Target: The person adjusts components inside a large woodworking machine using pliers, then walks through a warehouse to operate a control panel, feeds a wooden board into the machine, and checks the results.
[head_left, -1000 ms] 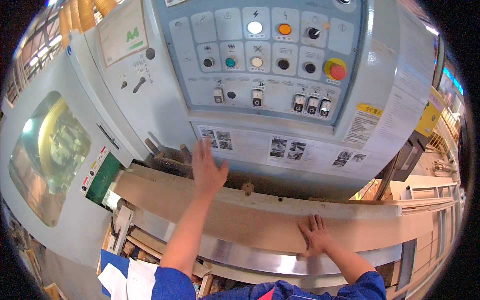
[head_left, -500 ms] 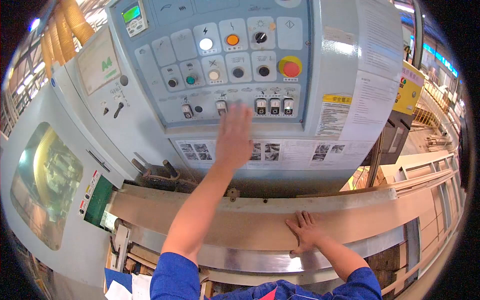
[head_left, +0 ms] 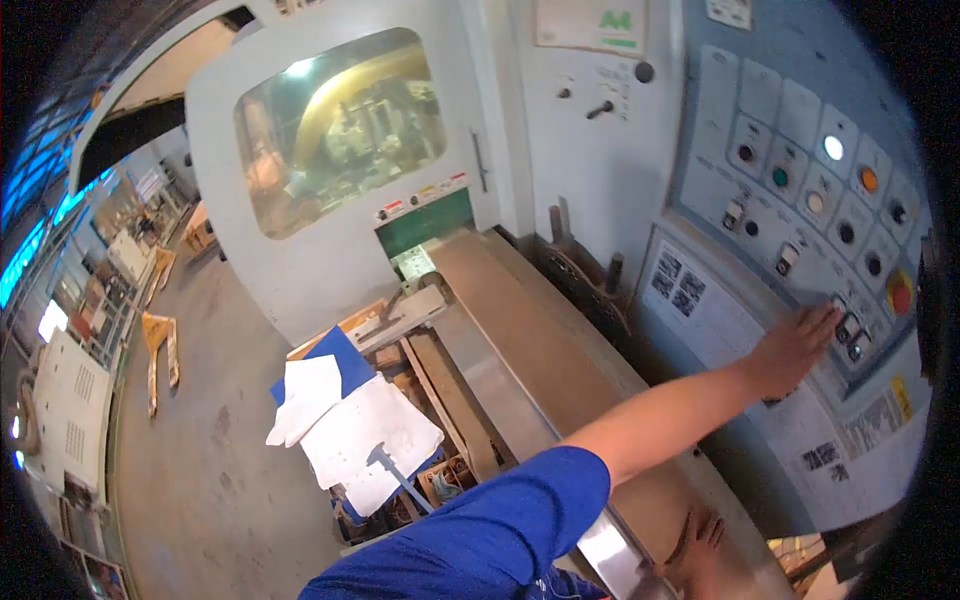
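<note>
My left hand [head_left: 795, 350] reaches to the lower row of push switches [head_left: 848, 330] on the control panel [head_left: 715, 110]. Its fingers are stretched out over the switches, and I cannot tell whether one is pressed. Lit white and orange buttons show above, with a red knob [head_left: 899, 294] to the right. My right hand [head_left: 700, 555], open and partly cut off by the lower edge, lies on a long brown board [head_left: 530, 330]. The board runs along the metal bed [head_left: 500, 385] toward the green opening [head_left: 425, 224] of the grey machine.
Behind the machine door's window [head_left: 340, 130] are a yellow hose and machine parts. White sheets [head_left: 370, 430], a blue folder [head_left: 345, 362] and a grey hammer-like tool [head_left: 395, 475] lie beside the bed. A yellow pallet jack [head_left: 158, 350] stands on the floor at left.
My view has swung left toward the machine door and floor. My left hand has moved rightward along the panel to the group of switches. My right hand stays on the board.
</note>
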A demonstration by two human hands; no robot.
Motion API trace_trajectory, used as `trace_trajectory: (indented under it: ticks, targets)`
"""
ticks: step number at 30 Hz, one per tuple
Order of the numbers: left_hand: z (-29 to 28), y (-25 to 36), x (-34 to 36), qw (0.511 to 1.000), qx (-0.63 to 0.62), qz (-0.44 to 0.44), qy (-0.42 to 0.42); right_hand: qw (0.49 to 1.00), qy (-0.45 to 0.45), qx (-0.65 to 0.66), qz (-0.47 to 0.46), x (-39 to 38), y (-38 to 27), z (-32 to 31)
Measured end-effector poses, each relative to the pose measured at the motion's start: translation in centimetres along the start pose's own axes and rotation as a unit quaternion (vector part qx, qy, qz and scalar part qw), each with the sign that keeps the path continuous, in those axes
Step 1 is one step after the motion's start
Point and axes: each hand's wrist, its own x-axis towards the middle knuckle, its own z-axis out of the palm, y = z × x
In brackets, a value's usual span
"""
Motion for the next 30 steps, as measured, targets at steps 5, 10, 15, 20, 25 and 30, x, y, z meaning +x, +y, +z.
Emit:
trace_trajectory:
  ticks: [5, 10, 15, 20, 25, 30]
  targets:
    - [1.1, -0.1, 0.8, 0.998, -0.006, 0.003, 0.059, 0.999, 0.022, -0.044, -0.001, 1.2, -0.2, 0.0]
    - [1.4, -0.6, 0.9, 0.998, -0.022, 0.007, 0.054, 0.998, 0.031, -0.060, -0.008, 1.5, -1.2, 0.3]
    - [1.2, 0.0, 1.1, 0.999, -0.025, 0.004, 0.029, 0.997, 0.030, -0.065, -0.008, 1.1, -1.6, 0.5]
    - [2.4, 0.0, 1.5, 1.000, -0.024, 0.002, 0.007, 0.998, 0.000, -0.059, -0.031, 1.0, -0.7, -0.2]
    - [-0.8, 1.3, 2.9, 0.990, 0.052, 0.009, -0.133, 0.997, -0.035, -0.058, -0.038, 0.4, 1.7, -0.2]
    - [-3.9, 3.3, -1.6, 0.986, 0.056, -0.054, -0.145, 0.993, 0.010, -0.107, -0.049, -0.1, 0.9, 1.0]
